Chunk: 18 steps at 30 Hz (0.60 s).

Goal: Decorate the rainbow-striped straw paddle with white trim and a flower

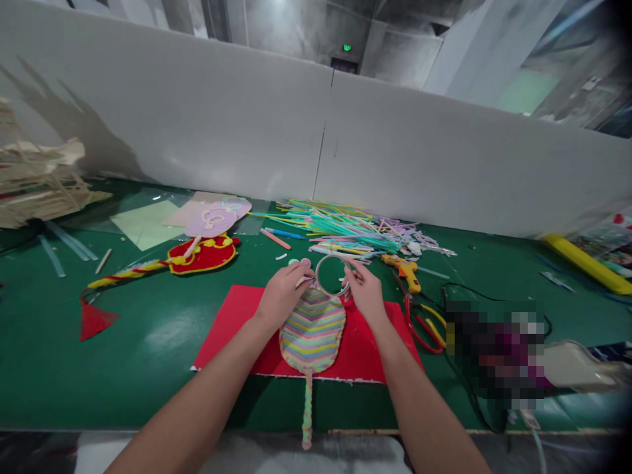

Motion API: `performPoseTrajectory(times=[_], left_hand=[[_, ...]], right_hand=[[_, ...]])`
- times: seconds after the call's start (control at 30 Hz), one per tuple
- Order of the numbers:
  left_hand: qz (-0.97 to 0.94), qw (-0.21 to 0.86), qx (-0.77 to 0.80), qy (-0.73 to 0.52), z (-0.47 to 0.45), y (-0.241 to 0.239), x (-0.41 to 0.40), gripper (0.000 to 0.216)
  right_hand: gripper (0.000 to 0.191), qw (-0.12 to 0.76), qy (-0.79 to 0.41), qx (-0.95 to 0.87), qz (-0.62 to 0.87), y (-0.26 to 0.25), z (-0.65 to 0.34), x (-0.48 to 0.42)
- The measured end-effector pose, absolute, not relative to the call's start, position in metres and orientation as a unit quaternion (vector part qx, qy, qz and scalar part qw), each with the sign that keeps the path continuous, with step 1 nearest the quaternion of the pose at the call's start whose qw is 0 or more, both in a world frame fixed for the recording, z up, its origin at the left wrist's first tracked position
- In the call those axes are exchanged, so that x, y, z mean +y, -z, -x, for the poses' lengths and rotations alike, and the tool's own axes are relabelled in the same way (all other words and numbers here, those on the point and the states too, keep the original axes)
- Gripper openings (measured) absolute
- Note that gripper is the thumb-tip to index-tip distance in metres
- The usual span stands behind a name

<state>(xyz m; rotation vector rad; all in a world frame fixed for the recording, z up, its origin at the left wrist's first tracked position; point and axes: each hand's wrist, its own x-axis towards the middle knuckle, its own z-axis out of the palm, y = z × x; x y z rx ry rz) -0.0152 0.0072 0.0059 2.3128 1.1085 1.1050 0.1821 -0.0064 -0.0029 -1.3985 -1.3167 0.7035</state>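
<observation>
A thin pale ring, which looks like a nearly used-up roll of tape [323, 291], is held upright between my hands, above the top of a fan. My right hand [364, 289] pinches its right edge. My left hand [288, 289] has its fingers closed at the left edge, where a small whitish bit shows; whether that is a tape end I cannot tell. Below lies a fan [312, 332] with pastel zigzag stripes and a twisted handle [307, 408] pointing towards me. It rests on a red board [368, 359], the handle reaching past the table edge.
Pastel pipe cleaners [340, 227] lie heaped at the back. Right of the board are a yellow glue gun [405, 271] and red-handled scissors [422, 329]. To the left lies a red and yellow fan [202, 257] with a tassel [96, 320]. A white partition [222, 125] stands behind.
</observation>
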Motion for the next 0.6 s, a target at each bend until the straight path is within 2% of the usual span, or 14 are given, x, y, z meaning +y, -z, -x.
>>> performPoseTrajectory(times=[0.27, 0.5, 0.6], left_hand=[[-0.836, 0.144, 0.399, -0.348, 0.0133, -0.0040, 0.0089, 0.014], [-0.845, 0.120, 0.396, -0.339, 0.0143, 0.0006, 0.0120, 0.010], [-0.844, 0.121, 0.394, -0.344, 0.0139, 0.0015, 0.0127, 0.007]], right_hand=[[0.045, 0.481, -0.253, -0.558, 0.627, 0.0066, -0.1836, -0.0083], [0.028, 0.452, -0.075, -0.601, 0.655, 0.0041, -0.1848, -0.0092], [0.024, 0.427, -0.047, -0.658, 0.619, 0.0029, -0.1790, -0.0101]])
